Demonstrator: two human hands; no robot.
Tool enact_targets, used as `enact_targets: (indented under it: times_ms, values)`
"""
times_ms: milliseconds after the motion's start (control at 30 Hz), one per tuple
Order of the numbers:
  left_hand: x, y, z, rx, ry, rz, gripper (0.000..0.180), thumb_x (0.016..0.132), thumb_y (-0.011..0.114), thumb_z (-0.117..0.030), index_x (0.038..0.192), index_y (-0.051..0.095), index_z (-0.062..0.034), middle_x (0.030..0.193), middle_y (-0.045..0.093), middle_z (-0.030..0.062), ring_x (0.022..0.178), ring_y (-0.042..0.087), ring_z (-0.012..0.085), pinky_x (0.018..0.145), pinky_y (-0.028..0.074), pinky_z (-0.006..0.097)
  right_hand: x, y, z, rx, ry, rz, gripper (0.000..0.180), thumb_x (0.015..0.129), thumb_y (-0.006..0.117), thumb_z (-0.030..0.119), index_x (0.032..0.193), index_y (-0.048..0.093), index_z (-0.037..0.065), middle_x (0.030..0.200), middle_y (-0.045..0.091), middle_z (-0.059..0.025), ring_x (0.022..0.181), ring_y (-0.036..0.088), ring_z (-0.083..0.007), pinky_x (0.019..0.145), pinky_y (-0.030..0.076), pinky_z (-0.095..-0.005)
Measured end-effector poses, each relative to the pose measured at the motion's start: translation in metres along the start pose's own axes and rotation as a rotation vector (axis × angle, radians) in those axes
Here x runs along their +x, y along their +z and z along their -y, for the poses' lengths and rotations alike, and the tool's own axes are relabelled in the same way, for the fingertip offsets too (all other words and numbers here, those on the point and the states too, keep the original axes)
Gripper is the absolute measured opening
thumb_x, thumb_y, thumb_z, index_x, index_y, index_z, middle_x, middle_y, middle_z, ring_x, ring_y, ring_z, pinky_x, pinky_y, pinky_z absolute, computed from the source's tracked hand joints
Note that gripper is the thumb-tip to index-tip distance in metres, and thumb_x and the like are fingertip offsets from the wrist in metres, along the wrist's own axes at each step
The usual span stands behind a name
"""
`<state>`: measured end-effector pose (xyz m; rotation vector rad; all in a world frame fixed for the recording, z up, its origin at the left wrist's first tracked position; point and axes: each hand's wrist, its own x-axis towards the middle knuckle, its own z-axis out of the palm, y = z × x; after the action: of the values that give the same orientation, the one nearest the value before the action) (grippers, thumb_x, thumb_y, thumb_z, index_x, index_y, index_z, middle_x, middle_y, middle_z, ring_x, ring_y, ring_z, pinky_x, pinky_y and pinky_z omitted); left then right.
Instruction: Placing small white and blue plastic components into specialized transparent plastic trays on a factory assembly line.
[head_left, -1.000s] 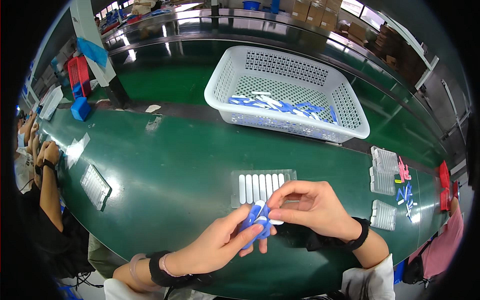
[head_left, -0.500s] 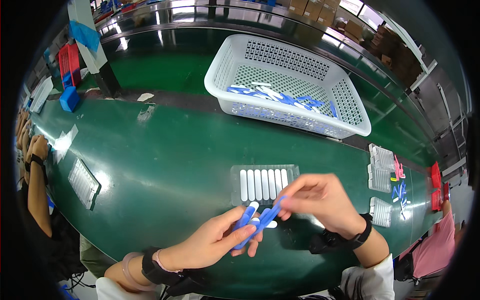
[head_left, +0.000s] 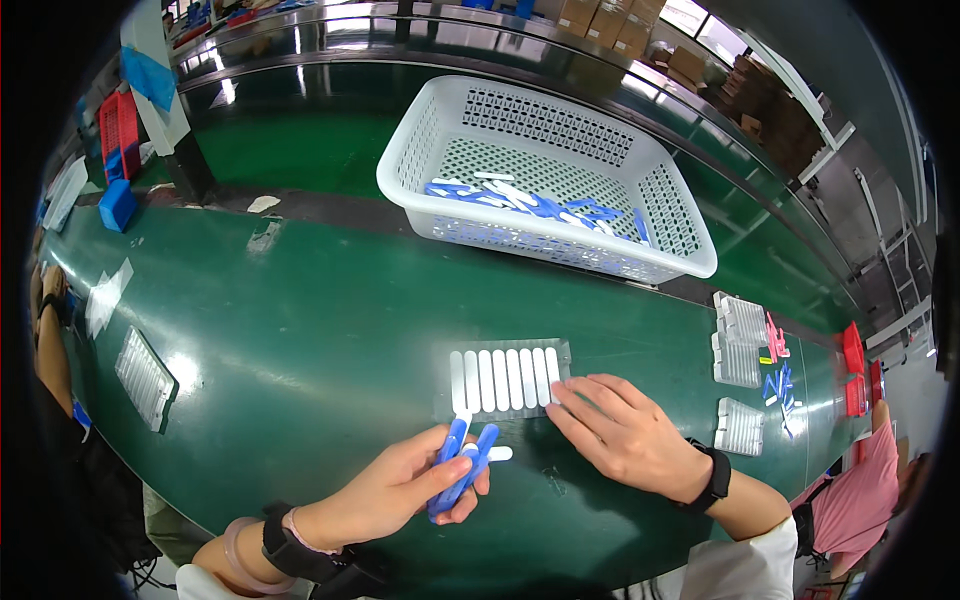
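A bunch of slim, round-ended blue-and-white plastic sticks [head_left: 453, 478] is gripped in my left hand [head_left: 410, 485], fanned out between thumb and fingers. Just beyond it, a clear shallow tray [head_left: 443, 380] lies on the green table, holding several white round-ended strips [head_left: 500, 380] side by side in a row. My right hand [head_left: 625, 435] reaches over the tray's right end. Its fingers are stretched out, with the fingertips touching the last strip of the row, and I see nothing gripped in them.
A white perforated basket [head_left: 550, 235] with loose blue and white sticks stands beyond the tray. More clear trays [head_left: 738, 425] lie at right, beside small blue and pink pieces [head_left: 780, 385]. Another clear tray [head_left: 146, 378] lies at left. People sit at both sides.
My right hand has left the bunch, where it was pinching a blue stick, and moved to the tray's right end. The white row now extends further right. The view has shifted slightly.
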<state>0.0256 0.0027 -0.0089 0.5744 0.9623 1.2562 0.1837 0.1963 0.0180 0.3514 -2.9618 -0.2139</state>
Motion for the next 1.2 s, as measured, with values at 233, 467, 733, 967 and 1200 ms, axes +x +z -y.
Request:
enact_targets:
  times_ms: [233,467,733,967,1200]
  values:
    - [-0.009,0.006,-0.002,-0.025,0.04,0.014,0.016,0.092,0.037,-0.015,0.099,0.042,-0.0018,0.085,0.049,0.0053,0.062,0.045,0.0085,0.051,0.035,0.02,0.016,0.007,-0.034,0.544,0.271,0.094,0.076,0.073,0.065,0.022,0.13,0.021,0.0,0.12,0.042,-0.0158,0.114,0.034,-0.0343,0.094,0.033,-0.041]
    - [-0.006,0.0,0.008,0.209,-0.054,0.371,0.02,0.093,0.035,-0.021,0.09,0.043,-0.0033,0.068,0.042,0.0014,0.055,0.038,0.0065,0.05,0.033,0.02,0.145,0.033,-0.001,0.511,0.1,-0.057,0.079,0.071,0.066,0.022,0.129,0.02,-0.005,0.113,0.044,-0.0203,0.111,0.037,-0.0353,0.091,0.034,-0.0415]
    - [-0.002,-0.001,0.004,0.653,-0.149,0.716,0.028,0.082,0.052,-0.018,0.103,0.052,0.0012,0.089,0.061,0.0143,0.075,0.058,0.0261,0.066,0.044,0.034,0.326,0.053,0.135,0.469,-0.093,-0.332,0.08,0.072,0.06,0.041,0.123,0.029,-0.012,0.108,0.046,-0.0233,0.097,0.044,-0.0312,0.08,0.037,-0.036]
    - [0.005,-0.013,0.036,0.858,0.147,0.846,0.035,0.08,0.053,-0.019,0.108,0.047,0.0009,0.098,0.058,0.0182,0.086,0.056,0.0283,0.076,0.042,0.037,0.328,0.048,0.204,0.498,-0.106,-0.195,0.088,0.062,0.067,0.03,0.126,0.024,-0.012,0.095,0.049,-0.0194,0.09,0.043,-0.0274,0.075,0.037,-0.0338]
    - [-0.013,-0.009,-0.009,0.481,-0.056,0.639,0.019,0.092,0.036,-0.02,0.092,0.045,-0.0031,0.071,0.045,-0.0003,0.058,0.041,0.0064,0.052,0.035,0.02,0.206,0.039,0.041,0.701,-0.177,0.004,0.094,0.058,0.069,0.014,0.129,0.011,-0.009,0.114,0.042,-0.026,0.102,0.039,-0.0366,0.091,0.033,-0.0393]
